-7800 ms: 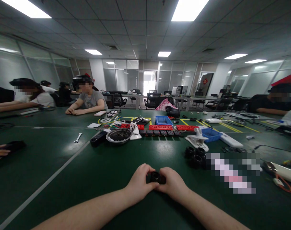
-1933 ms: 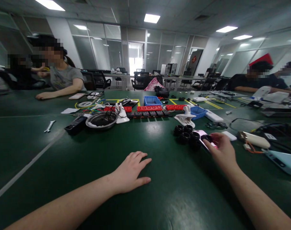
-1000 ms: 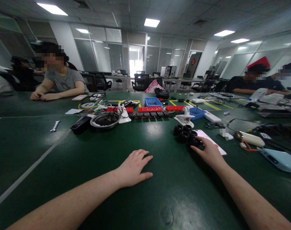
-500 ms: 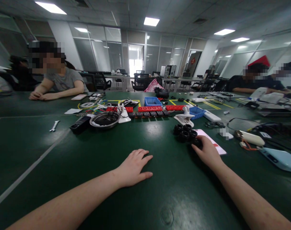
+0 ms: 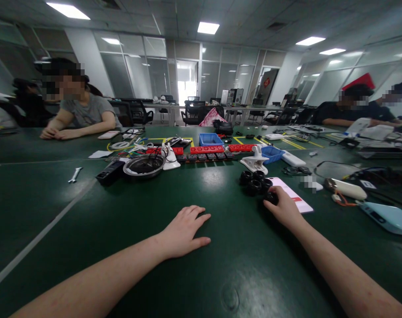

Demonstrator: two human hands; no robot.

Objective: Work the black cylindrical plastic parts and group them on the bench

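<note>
My left hand (image 5: 187,232) rests palm down on the green table (image 5: 148,282), fingers spread, holding nothing. At the right, my right hand (image 5: 283,205) has its thumb and fingers closed round a black, glossy round piece (image 5: 271,197). Its exact kind is hard to make out, as the fingers cover part of it. Just beyond lies a cluster of several similar black round pieces (image 5: 254,186) with hollow tops. A pink phone-like slab (image 5: 291,194) with a red mark lies right behind my right hand.
A white clip stand (image 5: 254,161) and a blue tray (image 5: 271,154) stand beyond the black pieces. Red power strips (image 5: 206,149), a round metal dish (image 5: 144,166) and a wrench (image 5: 75,175) lie farther off. A light-blue power bank (image 5: 388,217) is at right. A person (image 5: 84,110) sits opposite.
My right hand has shifted very slightly towards me with the black round piece, which now shows a little more apart from the cluster. My left hand has stayed in place.
</note>
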